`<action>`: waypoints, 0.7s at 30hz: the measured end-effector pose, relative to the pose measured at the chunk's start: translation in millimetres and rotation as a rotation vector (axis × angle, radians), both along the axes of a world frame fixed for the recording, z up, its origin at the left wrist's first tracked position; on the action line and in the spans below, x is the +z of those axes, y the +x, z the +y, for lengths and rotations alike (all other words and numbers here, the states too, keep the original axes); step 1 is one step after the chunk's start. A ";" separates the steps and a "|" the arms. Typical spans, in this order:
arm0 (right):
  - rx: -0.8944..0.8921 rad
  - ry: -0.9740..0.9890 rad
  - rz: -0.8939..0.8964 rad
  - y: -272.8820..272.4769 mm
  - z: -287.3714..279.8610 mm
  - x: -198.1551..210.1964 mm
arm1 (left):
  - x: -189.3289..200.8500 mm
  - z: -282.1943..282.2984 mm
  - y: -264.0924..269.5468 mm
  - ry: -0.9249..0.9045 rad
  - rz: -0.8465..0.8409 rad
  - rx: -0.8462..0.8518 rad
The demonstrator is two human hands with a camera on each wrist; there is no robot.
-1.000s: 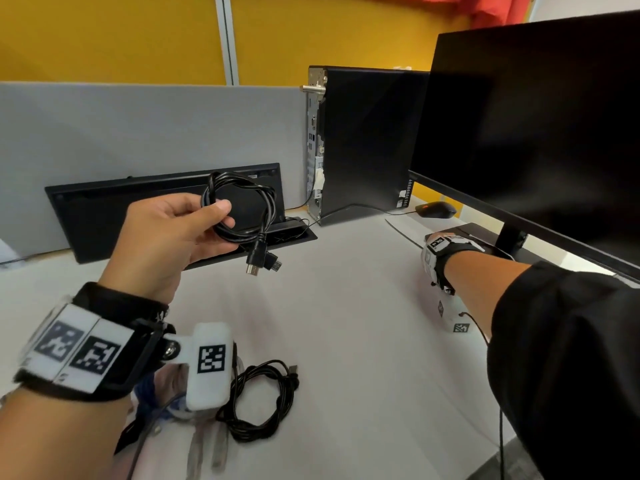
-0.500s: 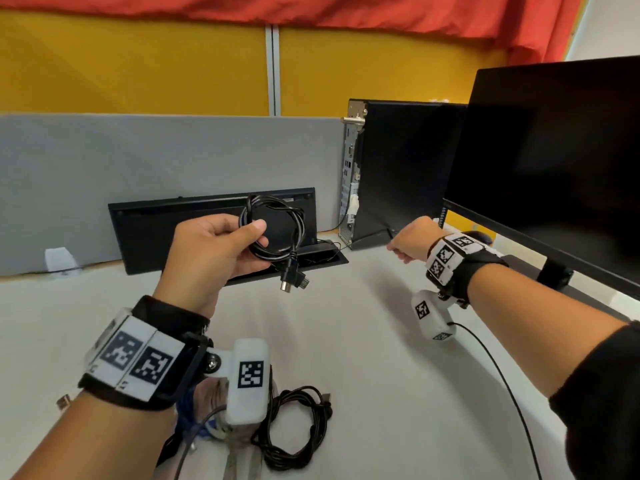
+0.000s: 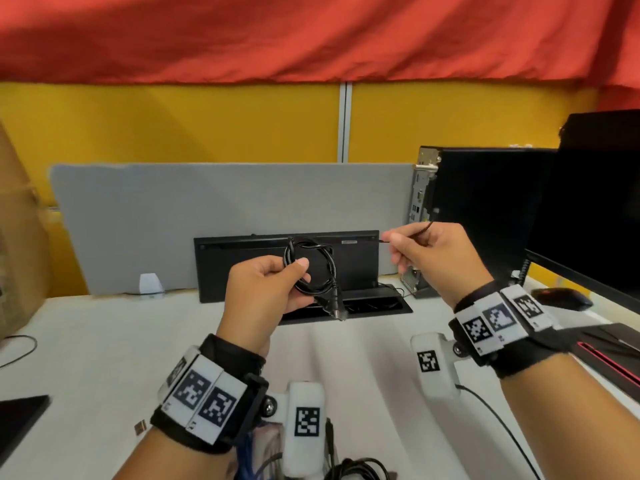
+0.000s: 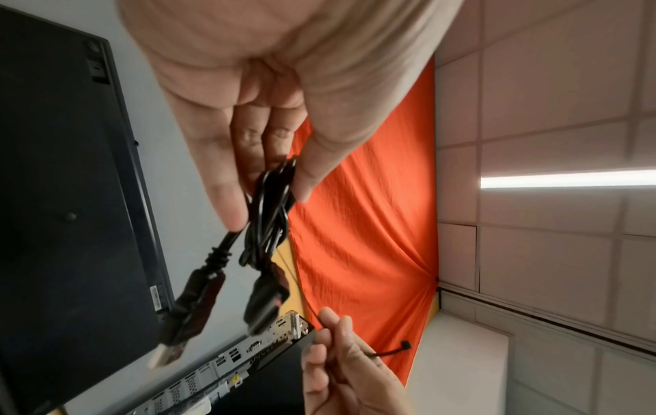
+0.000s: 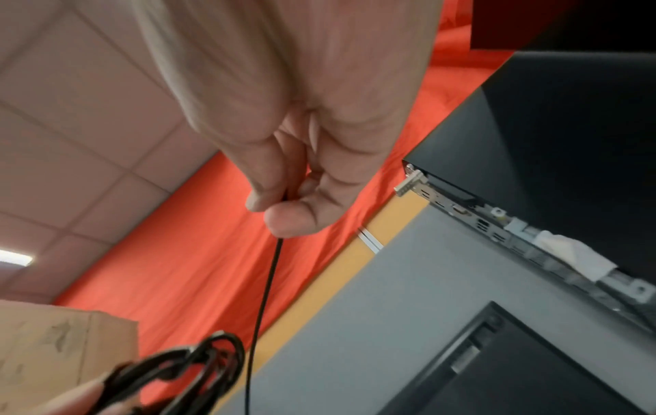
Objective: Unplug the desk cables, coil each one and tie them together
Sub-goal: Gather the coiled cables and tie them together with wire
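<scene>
My left hand point(image 3: 294, 268) grips a coiled black cable point(image 3: 313, 268) in the air above the desk, thumb over the loops. Its two plugs point(image 4: 199, 303) hang below the fingers. My right hand point(image 3: 394, 244) is raised just right of the coil and pinches a thin black tie wire point(image 5: 266, 280) between thumb and forefinger; its short end point(image 3: 424, 227) sticks up behind the hand. The tie wire runs down toward the coil point(image 5: 199, 370) without visibly touching it. A second coiled black cable point(image 3: 360, 469) lies on the desk at the near edge.
A black keyboard point(image 3: 249, 268) leans on the grey partition point(image 3: 173, 220) behind an open cable slot point(image 3: 374, 306). A computer tower point(image 3: 485, 220), monitor point(image 3: 595, 220) and mouse point(image 3: 561, 297) stand at the right. A cardboard box point(image 3: 17, 254) sits at the left.
My right hand has come away from under the monitor, up and left toward the coil, now pinching the thin tie wire. The left hand still holds the coil; the view has tilted upward.
</scene>
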State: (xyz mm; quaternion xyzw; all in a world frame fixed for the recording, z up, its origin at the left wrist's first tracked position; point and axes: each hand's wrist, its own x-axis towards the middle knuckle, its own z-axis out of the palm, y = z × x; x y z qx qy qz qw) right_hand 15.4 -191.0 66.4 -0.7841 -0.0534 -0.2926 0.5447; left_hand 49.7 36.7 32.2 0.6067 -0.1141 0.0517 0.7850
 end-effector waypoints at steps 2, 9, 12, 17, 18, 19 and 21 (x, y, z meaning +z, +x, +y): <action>0.002 0.056 -0.069 2.7 4.9 0.3 | 0.4 5.7 4.4 -0.011 -0.002 0.029; -0.016 0.167 -0.163 11.9 9.1 -7.4 | -1.0 18.4 17.2 -0.044 0.000 0.149; -0.071 0.170 -0.123 15.8 1.7 -5.1 | -2.8 21.7 21.3 -0.036 -0.024 0.205; -0.139 0.196 -0.067 15.8 -13.9 -5.1 | -5.3 25.1 24.3 -0.016 -0.052 0.256; -0.143 0.196 -0.051 15.7 -16.2 -4.6 | -4.8 25.2 24.0 -0.016 -0.056 0.262; -0.143 0.199 -0.034 15.5 -18.4 -3.9 | -4.4 25.2 23.6 -0.015 -0.065 0.271; -0.134 0.209 0.002 15.6 -20.2 -2.8 | -3.0 25.2 22.6 -0.008 -0.097 0.284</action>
